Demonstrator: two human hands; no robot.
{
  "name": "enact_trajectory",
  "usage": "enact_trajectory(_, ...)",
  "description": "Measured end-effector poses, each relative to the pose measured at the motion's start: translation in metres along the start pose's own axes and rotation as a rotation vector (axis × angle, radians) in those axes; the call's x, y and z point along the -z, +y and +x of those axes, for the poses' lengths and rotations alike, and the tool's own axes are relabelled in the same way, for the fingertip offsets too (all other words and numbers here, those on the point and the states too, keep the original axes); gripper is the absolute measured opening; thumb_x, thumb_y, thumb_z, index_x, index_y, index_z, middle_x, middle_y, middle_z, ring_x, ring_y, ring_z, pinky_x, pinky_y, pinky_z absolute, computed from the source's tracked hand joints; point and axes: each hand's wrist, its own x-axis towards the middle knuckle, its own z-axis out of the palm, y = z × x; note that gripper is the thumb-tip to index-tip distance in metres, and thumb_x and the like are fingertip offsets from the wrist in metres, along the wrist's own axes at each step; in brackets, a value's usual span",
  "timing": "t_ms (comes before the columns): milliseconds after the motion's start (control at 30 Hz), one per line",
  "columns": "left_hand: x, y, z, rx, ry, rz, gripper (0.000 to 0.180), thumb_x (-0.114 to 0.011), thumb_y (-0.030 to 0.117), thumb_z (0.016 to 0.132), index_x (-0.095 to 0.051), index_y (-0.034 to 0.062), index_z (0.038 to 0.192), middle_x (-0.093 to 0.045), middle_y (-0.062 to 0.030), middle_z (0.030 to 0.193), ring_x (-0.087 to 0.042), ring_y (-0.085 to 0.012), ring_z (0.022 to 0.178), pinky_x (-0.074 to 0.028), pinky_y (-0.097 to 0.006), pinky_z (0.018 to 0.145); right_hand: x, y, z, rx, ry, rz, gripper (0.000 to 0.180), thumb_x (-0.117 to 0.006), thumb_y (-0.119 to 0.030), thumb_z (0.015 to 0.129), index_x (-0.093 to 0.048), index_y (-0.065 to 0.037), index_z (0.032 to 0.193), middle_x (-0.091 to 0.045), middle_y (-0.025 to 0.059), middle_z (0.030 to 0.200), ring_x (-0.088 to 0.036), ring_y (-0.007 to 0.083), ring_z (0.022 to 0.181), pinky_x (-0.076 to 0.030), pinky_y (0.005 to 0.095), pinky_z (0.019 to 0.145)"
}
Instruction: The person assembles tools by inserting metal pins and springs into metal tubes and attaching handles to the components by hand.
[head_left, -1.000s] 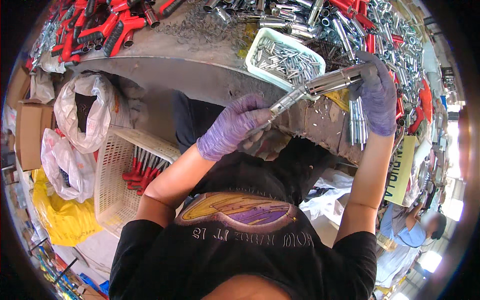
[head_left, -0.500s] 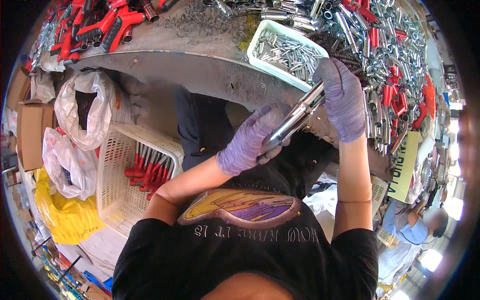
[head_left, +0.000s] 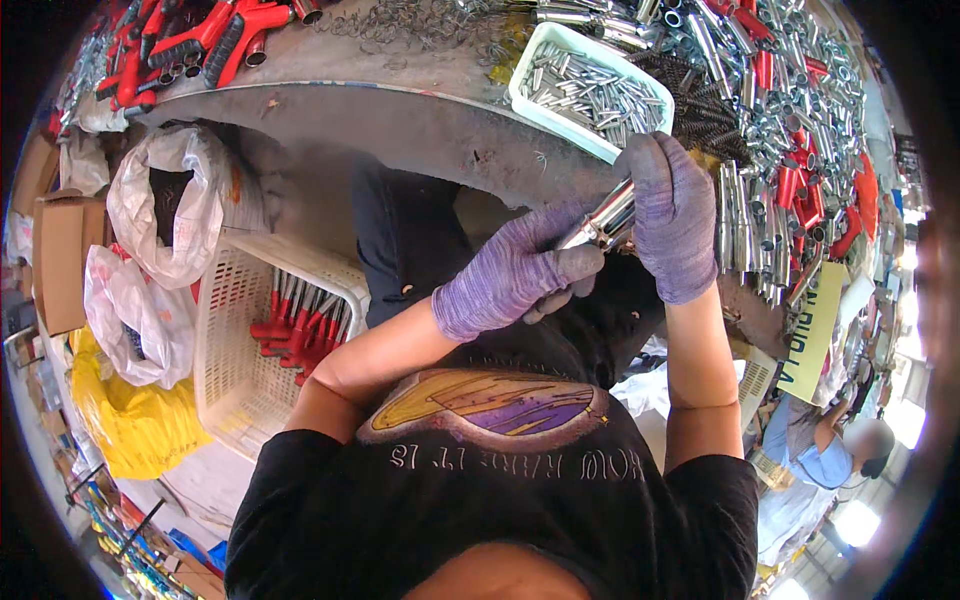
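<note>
My left hand (head_left: 525, 268), in a purple knit glove, is closed round the lower end of a shiny chrome tube (head_left: 608, 216). At the tube's upper end, my right hand (head_left: 676, 215) grips it from the right, gloved in purple with a greyish palm side. The tube slants up to the right in front of the bench edge. Fingers cover both of its ends, so only a short middle stretch shows. Just beyond my right hand, a pale green tray (head_left: 518, 98) holds many small silver pins (head_left: 590, 98).
Chrome tubes (head_left: 745, 225) and red parts (head_left: 800, 185) are heaped at the bench's right; red-and-black handles (head_left: 232, 42) lie far left. Loose springs (head_left: 415, 30) lie between. A white plastic crate (head_left: 232, 370) with red-handled tools stands lower left. A person (head_left: 815, 445) sits at right.
The tube has turned more end-on and shows less of its length. My left hand has shifted up and right along it; my right hand has dropped slightly.
</note>
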Motion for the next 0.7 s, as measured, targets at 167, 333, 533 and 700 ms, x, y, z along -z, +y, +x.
enact_trajectory(167,0.023,-0.004,-0.011,0.072,0.014,0.067,0.05,-0.06,0.032,0.088,-0.047,0.0056,0.128,-0.054,-0.0013,0.069,-0.041,-0.0048,0.042,-0.029,-0.018,0.036,-0.001,0.003,0.014,0.015,-0.36,-0.101,0.031,-0.054,-0.031,0.091,-0.062,-0.001,0.097,-0.063,0.0217,0.084,-0.063,0.0362,0.079,-0.049,0.0414,0.069)
enact_trajectory(333,0.046,-0.015,-0.021,0.09,0.166,0.056,0.047,-0.059,0.032,0.089,-0.048,0.0063,0.127,-0.053,-0.0025,0.065,-0.041,-0.0064,0.042,-0.029,-0.019,0.037,0.003,0.048,0.073,0.281,-0.295,-0.384,0.026,-0.057,-0.029,0.087,-0.065,-0.008,0.101,-0.066,0.0136,0.095,-0.063,0.0332,0.085,-0.051,0.0401,0.077)
enact_trajectory(533,0.048,-0.013,-0.024,0.045,0.2,0.051,0.048,-0.059,0.033,0.089,-0.047,0.0062,0.127,-0.052,-0.0027,0.065,-0.042,-0.0068,0.043,-0.03,-0.019,0.037,-0.017,0.041,0.107,0.25,-0.539,-0.872,0.022,-0.057,-0.024,0.084,-0.066,-0.005,0.093,-0.066,0.0172,0.091,-0.063,0.0341,0.087,-0.05,0.0425,0.078)
enact_trajectory(700,0.051,-0.012,-0.02,0.042,0.187,0.085,0.046,-0.059,0.033,0.09,-0.048,0.0064,0.125,-0.051,-0.0024,0.064,-0.041,-0.007,0.043,-0.029,-0.019,0.037,-0.033,0.028,0.115,0.089,-0.635,-0.984,0.026,-0.057,-0.017,0.081,-0.061,-0.004,0.103,-0.063,0.0208,0.095,-0.061,0.0359,0.093,-0.047,0.0436,0.084)
